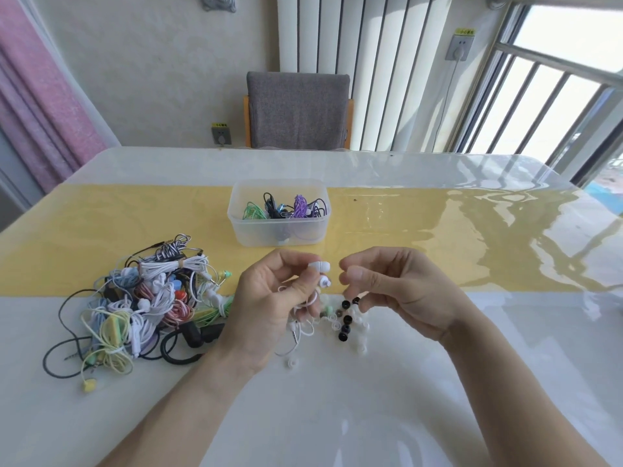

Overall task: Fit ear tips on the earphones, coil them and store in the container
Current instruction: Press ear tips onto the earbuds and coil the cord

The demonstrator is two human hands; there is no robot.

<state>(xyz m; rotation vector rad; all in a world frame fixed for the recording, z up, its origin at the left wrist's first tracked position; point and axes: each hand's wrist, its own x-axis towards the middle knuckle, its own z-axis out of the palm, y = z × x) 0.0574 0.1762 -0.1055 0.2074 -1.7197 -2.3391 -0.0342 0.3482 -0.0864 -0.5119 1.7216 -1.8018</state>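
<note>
Head view. Left hand (273, 298) was raised above the surface (438, 382), fingers curled and clamped on a white earphone (320, 266); two white buds stuck out past the fingertips, one above the other, and the white cable looped down from the palm to the surface. Right hand (397, 288) was just beside it, thumb and forefinger pressed together near the upper bud (whether an ear tip sat between them could not be told; too small).

Loose ear tips (345, 320), black and translucent white, lay scattered on the surface below and between the two hands.

Clear plastic container (278, 230) stood farther back on the yellow runner (421, 237), open, holding coiled earphones in green, black and purple.

Tangled pile of earphones (141, 305) lay to the left of the left hand, white, yellow, blue, red and black cords mixed.

Grey chair (298, 109) stood behind the far edge of the surface.
</note>
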